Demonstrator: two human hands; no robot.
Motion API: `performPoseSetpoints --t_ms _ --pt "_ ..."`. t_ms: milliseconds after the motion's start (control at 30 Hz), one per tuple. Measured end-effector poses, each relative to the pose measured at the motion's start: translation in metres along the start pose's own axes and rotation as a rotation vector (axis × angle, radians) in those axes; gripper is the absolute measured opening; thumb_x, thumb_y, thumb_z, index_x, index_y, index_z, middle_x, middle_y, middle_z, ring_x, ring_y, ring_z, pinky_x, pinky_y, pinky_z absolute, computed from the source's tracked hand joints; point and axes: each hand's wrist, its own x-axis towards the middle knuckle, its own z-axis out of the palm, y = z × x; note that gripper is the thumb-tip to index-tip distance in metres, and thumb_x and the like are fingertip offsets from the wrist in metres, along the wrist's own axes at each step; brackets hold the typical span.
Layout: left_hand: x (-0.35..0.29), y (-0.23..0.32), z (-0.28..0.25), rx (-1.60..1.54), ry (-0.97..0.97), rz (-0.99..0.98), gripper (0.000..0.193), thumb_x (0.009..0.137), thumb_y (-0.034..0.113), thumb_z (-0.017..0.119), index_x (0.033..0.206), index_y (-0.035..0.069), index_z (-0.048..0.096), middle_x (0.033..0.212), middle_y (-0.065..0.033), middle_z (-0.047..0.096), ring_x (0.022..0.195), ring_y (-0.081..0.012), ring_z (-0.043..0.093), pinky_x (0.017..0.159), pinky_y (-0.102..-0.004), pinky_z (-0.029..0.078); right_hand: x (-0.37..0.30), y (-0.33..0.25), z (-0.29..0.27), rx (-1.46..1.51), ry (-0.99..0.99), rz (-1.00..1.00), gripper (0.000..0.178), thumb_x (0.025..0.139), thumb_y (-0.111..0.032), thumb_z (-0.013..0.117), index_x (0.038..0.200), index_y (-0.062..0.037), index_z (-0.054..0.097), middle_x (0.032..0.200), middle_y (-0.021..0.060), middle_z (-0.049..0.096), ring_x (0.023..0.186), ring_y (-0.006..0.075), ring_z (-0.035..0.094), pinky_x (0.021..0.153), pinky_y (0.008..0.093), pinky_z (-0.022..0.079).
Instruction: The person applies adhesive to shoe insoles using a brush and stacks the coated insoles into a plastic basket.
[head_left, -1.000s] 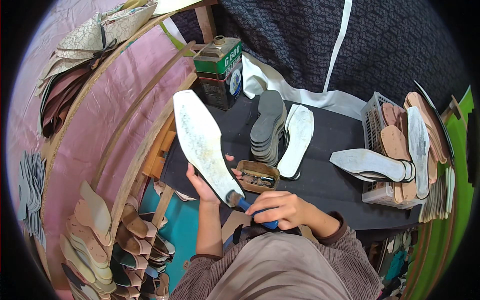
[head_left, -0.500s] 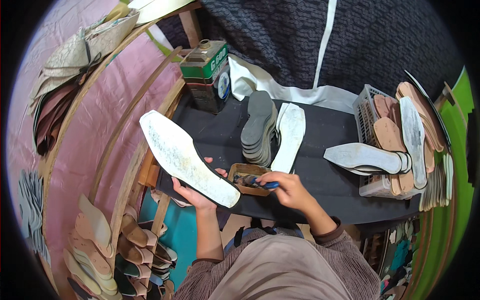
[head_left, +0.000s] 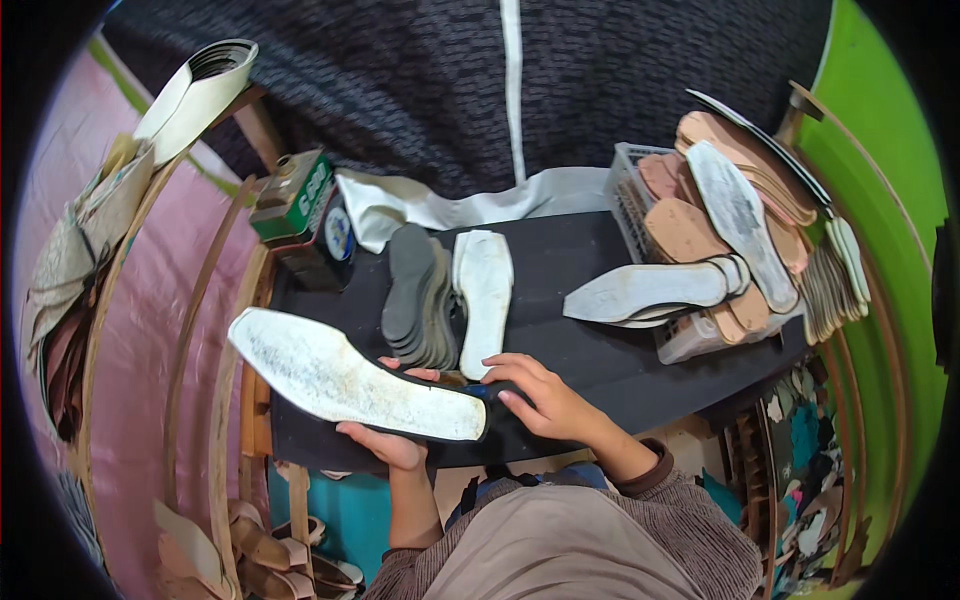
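My left hand is closed round a long white insole with a dark edge, thumb at the near side and fingertips at the far side. The insole lies tilted across the table's near left part. My right hand is beside the insole's narrow end, its fingers apart. A small bit of blue shows between that end and the fingers; most of it is hidden. Behind the insole stand a stack of grey soles and a white insole pile. The brown tray is mostly covered by the held insole.
A green and dark metal can stands at the back left of the black table. On the right, white insoles rest against a plastic crate of tan insoles. Wooden racks line the left.
The view has turned right. My right hand has drawn away from the blue-handled brush in the tray, its fingers spreading. The held insole has swung flatter and now covers the tray.
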Motion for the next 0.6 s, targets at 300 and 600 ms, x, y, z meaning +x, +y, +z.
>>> performPoseSetpoints --t_ms 300,600 --pt "-0.044 -0.042 0.094 0.025 -0.214 0.011 0.087 0.082 0.075 0.017 0.135 0.006 0.024 0.117 -0.0138 0.043 0.091 -0.0378 0.058 0.08 -0.0474 0.049 -0.055 -0.029 -0.074 0.017 0.069 0.008 0.078 0.07 -0.026 0.077 0.132 0.0 0.038 0.125 0.02 0.046 0.114 0.0337 0.049 0.093 0.0365 0.042" --pt "-0.105 -0.101 0.168 0.007 -0.407 -0.145 0.077 0.085 0.068 0.029 0.145 0.032 -0.004 0.148 -0.0104 0.019 0.133 -0.0331 0.027 0.101 -0.057 0.031 -0.144 -0.023 -0.181 -0.251 0.225 0.07 0.072 0.064 -0.03 0.076 0.118 0.0029 0.042 0.102 0.0187 0.048 0.092 0.0356 0.053 0.079 0.0386 0.045"
